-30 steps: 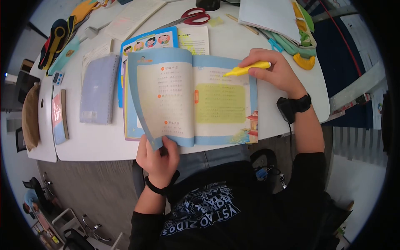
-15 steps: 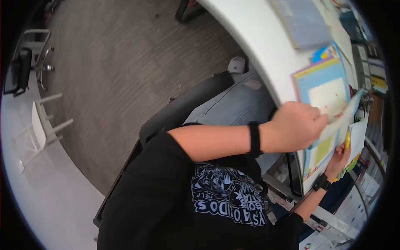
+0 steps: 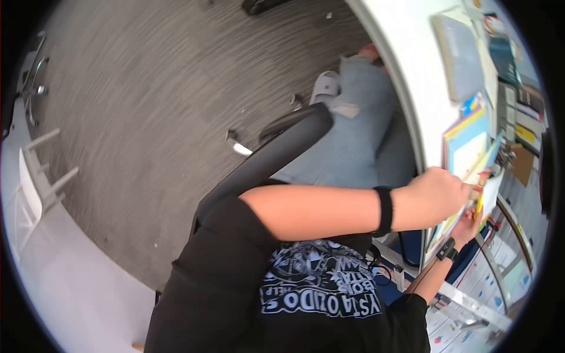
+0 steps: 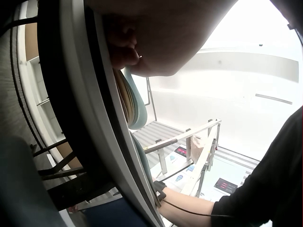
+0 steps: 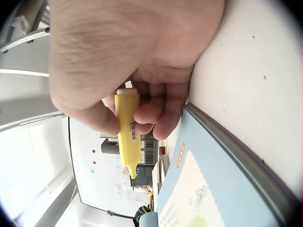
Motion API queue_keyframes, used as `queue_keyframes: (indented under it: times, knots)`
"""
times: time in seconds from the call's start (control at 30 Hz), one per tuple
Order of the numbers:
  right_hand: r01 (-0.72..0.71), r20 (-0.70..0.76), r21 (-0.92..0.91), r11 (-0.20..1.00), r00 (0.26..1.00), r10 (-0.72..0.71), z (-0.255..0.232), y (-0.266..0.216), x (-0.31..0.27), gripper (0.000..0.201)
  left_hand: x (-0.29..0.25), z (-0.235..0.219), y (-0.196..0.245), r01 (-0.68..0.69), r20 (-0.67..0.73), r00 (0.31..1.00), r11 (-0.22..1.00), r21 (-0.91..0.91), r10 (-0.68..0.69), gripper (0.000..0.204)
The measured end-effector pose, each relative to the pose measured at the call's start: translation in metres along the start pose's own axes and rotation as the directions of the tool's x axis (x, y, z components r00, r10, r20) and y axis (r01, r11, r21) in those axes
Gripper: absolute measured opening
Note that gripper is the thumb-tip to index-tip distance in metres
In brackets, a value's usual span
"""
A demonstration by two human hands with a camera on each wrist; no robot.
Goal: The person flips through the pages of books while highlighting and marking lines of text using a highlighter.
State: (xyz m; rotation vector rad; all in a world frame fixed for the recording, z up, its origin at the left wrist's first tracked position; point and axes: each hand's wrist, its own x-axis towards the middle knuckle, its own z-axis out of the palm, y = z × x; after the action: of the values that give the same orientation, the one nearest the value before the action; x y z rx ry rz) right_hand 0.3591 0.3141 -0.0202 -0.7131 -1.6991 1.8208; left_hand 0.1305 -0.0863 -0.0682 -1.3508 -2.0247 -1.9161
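The right hand (image 5: 142, 61) pinches a yellow highlighter (image 5: 128, 130) between thumb and fingers, its tip pointing away from the palm, beside the open book (image 5: 189, 184) in the right wrist view. In the head view the left hand (image 3: 432, 199) is curled at the lower edge of the book (image 3: 468, 154), gripping its pages; its fingertips are mostly hidden. Just beyond it shows the right hand (image 3: 466, 226). From the left wrist view, pages (image 4: 135, 101) curve down beneath the left hand (image 4: 156, 33).
A translucent notebook (image 3: 462, 56) lies on the white table (image 3: 406, 35) above the book. Below the table edge are the person's legs, a black chair armrest (image 3: 282, 147) and a grey floor. A white chair (image 3: 35, 182) stands far left.
The head view has swung, moving the table to the right side. The left hand has moved with the pages it grips, which lift and bend over the book. The highlighter remains in the right hand.
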Motion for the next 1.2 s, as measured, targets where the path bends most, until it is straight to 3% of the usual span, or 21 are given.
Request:
queue_keyframes:
  times: [0.07,0.1,0.23,0.3,0.37,0.5,0.6,0.73,0.77,0.8,0.87,0.9,0.93,1.0,1.03,1.07,1.1,1.13,1.17,1.2]
  knots:
    - [0.067,-0.058,-0.027,0.997,0.996,-0.069,-0.004,0.008,0.000,0.048,-0.002,0.000,-0.001,0.012,-0.031,0.999,0.997,-0.073,-0.014,0.023]
    - [0.093,-0.011,-0.022,0.995,0.996,-0.094,-0.008,0.010,-0.002,0.047,-0.002,-0.003,0.001,0.024,-0.031,0.999,0.997,-0.068,-0.027,0.024]
    - [0.144,-0.127,-0.040,0.989,0.981,-0.148,0.046,0.006,-0.021,0.043,0.009,-0.020,0.006,0.109,-0.004,0.994,0.991,-0.073,-0.109,0.009]
    - [0.118,-0.023,-0.047,0.992,0.993,-0.119,0.044,0.005,-0.022,0.042,0.014,-0.028,0.009,0.133,0.020,0.991,0.989,-0.068,-0.132,0.010]
    - [0.129,-0.066,-0.029,0.991,0.989,-0.130,0.041,0.010,-0.021,0.041,0.018,-0.029,0.013,0.158,-0.001,0.987,0.985,-0.075,-0.158,0.012]
    - [0.142,-0.107,-0.034,0.989,0.984,-0.145,0.044,0.012,-0.034,0.039,0.021,-0.025,0.015,0.136,0.100,0.986,0.991,0.007,-0.136,0.009]
    - [0.144,-0.062,-0.025,0.989,0.987,-0.146,0.056,0.010,-0.024,0.038,0.021,-0.029,0.019,0.141,0.054,0.988,0.985,0.099,-0.146,0.010]
    - [0.138,-0.030,-0.041,0.990,0.990,-0.140,0.069,0.002,-0.026,0.036,0.020,-0.022,0.022,0.324,0.001,0.945,0.941,0.099,-0.326,0.022]
    - [0.141,-0.045,-0.018,0.990,0.989,-0.142,0.073,0.000,-0.025,0.036,0.014,-0.024,0.017,0.345,0.037,0.935,0.929,0.132,-0.353,0.036]
    - [0.165,-0.002,-0.060,0.984,0.986,-0.165,0.076,-0.003,-0.025,0.036,0.008,-0.023,0.012,0.336,0.050,0.937,0.930,0.149,-0.346,0.036]
    - [0.188,0.035,-0.105,0.977,0.982,-0.185,0.078,-0.007,-0.025,0.036,-0.003,-0.019,0.004,0.332,-0.082,0.939,0.942,-0.035,-0.334,0.047]
    - [0.160,0.014,-0.145,0.976,0.987,-0.159,0.080,-0.008,-0.025,0.035,-0.002,-0.022,0.002,0.231,-0.060,0.971,0.973,0.024,-0.230,0.054]
    - [0.132,-0.009,-0.184,0.974,0.991,-0.136,0.081,-0.010,-0.024,0.035,-0.005,-0.022,0.008,0.223,-0.050,0.974,0.974,0.025,-0.222,0.054]
    - [0.135,-0.019,-0.171,0.976,0.990,-0.141,0.077,-0.009,-0.024,0.034,-0.012,-0.028,0.025,-0.040,0.019,0.999,0.994,0.100,0.039,0.052]
    - [0.125,-0.031,-0.159,0.979,0.991,-0.131,0.077,-0.010,-0.023,0.033,-0.013,-0.024,0.041,-0.145,0.066,0.986,0.986,-0.087,0.151,0.039]
    - [0.111,-0.040,-0.148,0.983,0.992,-0.118,0.076,-0.010,-0.024,0.033,0.005,-0.030,0.071,-0.200,0.372,0.905,0.978,-0.053,0.205,0.029]
    - [0.108,-0.043,-0.145,0.983,0.992,-0.116,0.075,-0.009,-0.026,0.033,0.010,-0.020,0.084,-0.357,0.530,0.784,0.933,-0.039,0.323,0.026]
    - [0.108,-0.063,-0.115,0.987,0.991,-0.116,0.074,-0.008,-0.026,0.032,0.022,0.003,0.089,-0.534,0.461,0.716,0.837,-0.121,0.524,0.027]
    - [0.114,-0.077,-0.087,0.990,0.990,-0.121,0.074,-0.008,-0.024,0.031,0.033,0.016,0.097,-0.544,0.551,0.673,0.835,-0.086,0.495,0.029]
    - [0.120,-0.070,-0.085,0.989,0.990,-0.126,0.073,-0.009,-0.024,0.031,0.046,0.025,0.103,-0.498,0.684,0.632,0.867,-0.002,0.364,0.033]
